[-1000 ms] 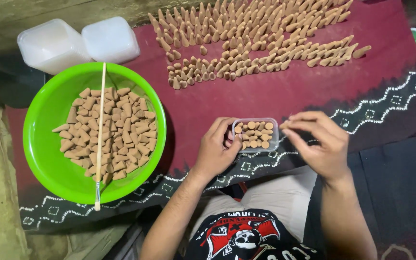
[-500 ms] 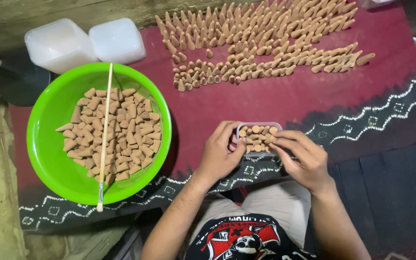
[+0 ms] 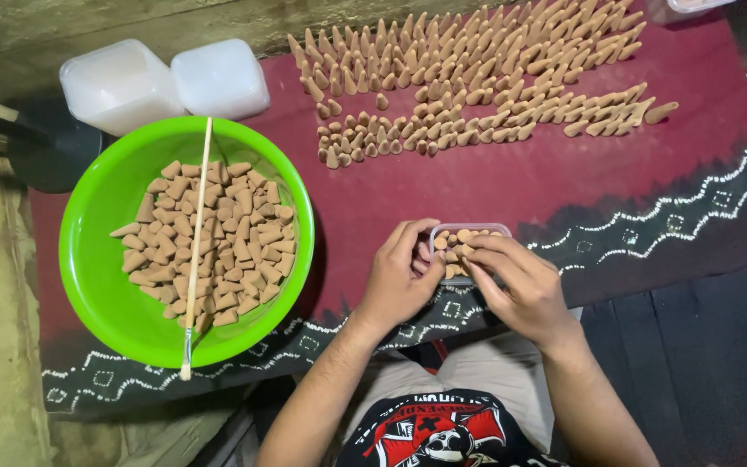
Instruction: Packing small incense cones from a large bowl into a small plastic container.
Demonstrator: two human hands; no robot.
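Note:
A small clear plastic box filled with tan incense cones sits on the dark red cloth in front of me. My left hand grips the box's left side. My right hand covers its right side, fingertips resting on the cones inside. Whether the right fingers pinch a cone is hidden. A bright green bowl at the left holds a heap of tan cones, with a thin wooden stick lying across it.
Many tan cones stand in rows on the cloth at the back. Two translucent white plastic containers sit behind the bowl. A dark round object lies at the far left. Another container edge shows top right.
My right hand has moved left and down onto the small box, closing over its right side. The left hand has stayed on the box. The view has shifted slightly.

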